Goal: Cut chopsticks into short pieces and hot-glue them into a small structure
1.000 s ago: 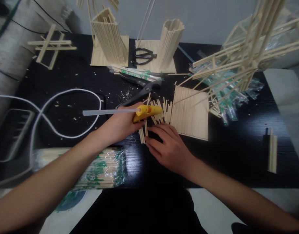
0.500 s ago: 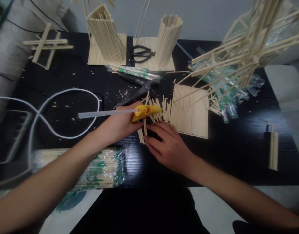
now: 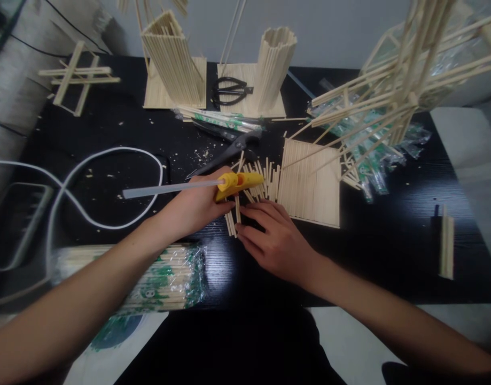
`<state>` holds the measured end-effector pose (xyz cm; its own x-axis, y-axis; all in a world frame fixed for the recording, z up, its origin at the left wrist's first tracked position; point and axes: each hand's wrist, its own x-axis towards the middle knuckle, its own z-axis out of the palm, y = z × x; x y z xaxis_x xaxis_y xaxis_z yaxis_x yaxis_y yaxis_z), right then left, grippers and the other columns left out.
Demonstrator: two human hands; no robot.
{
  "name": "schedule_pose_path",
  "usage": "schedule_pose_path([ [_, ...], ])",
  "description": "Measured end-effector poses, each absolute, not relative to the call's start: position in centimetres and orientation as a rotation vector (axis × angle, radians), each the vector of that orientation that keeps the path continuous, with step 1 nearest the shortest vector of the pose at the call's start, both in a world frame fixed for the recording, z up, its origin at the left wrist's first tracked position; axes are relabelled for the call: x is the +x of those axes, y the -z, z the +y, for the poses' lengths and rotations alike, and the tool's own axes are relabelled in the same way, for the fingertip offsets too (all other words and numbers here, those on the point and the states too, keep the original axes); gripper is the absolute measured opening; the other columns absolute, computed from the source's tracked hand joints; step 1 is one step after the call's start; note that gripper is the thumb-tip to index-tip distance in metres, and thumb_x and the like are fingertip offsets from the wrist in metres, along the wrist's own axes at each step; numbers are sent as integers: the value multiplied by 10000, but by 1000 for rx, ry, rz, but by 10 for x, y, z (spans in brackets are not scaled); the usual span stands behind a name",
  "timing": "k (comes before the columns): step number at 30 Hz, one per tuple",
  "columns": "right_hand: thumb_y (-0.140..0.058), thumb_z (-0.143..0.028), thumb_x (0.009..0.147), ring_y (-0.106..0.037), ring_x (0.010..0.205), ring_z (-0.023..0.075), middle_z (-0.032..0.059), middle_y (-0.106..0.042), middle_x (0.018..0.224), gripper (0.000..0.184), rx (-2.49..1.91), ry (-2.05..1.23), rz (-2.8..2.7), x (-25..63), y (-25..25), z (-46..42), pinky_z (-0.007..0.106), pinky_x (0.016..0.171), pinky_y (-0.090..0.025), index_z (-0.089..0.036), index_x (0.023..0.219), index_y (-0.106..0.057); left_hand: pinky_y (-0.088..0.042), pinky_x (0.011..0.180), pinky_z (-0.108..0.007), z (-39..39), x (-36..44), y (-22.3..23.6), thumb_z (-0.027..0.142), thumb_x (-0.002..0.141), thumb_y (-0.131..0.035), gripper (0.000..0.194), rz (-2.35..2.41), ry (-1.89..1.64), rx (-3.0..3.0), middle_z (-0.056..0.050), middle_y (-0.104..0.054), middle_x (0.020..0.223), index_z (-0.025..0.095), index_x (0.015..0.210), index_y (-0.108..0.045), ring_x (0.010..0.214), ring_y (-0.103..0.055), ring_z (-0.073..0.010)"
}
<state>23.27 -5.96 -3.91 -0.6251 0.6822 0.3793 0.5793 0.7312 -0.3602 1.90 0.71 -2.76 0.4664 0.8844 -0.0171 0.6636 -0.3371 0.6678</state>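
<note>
My left hand is wrapped round a yellow hot glue gun. A clear glue stick juts out of its back end toward the left. Just right of it, my right hand pinches a short wooden stick between its fingertips, under the gun. Beside this stick lie a few more short sticks. Behind the gun, a loose row of cut sticks lies on the black table, partly covered by the gun and my fingers. The gun's nozzle is hard to make out.
A flat stick panel lies right of my hands. Behind stand a triangular stick tower and a round one, with black scissors between. Wrapped sticks lie front left, near a white cable. A stick frame rises at right.
The glue gun has shifted very slightly left, its glue stick tilting a little lower. Both hands keep nearly the same place; the whole view has moved a touch.
</note>
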Motion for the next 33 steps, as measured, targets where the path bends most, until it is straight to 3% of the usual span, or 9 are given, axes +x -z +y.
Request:
schedule_pose_path([
  [23,-612,-177,957,-601,1187,287,123,-729,1169,142,-977,-317,-2428,234,42,-60,518,1063,-485,-177,986,-751,-486,727,-294,6,18,30,230,831,-683,238,1299,-452,2028,-2,-696,927,226,1036,-563,840,-691,-194],
  [33,-617,-167,959,-613,1128,266,94,-745,1131,186,-983,-267,-2376,236,44,-58,517,1086,-471,-170,1103,-734,-506,765,-311,5,17,32,226,806,-715,270,1312,-569,1977,-6,-692,974,225,1045,-590,867,-673,-194],
])
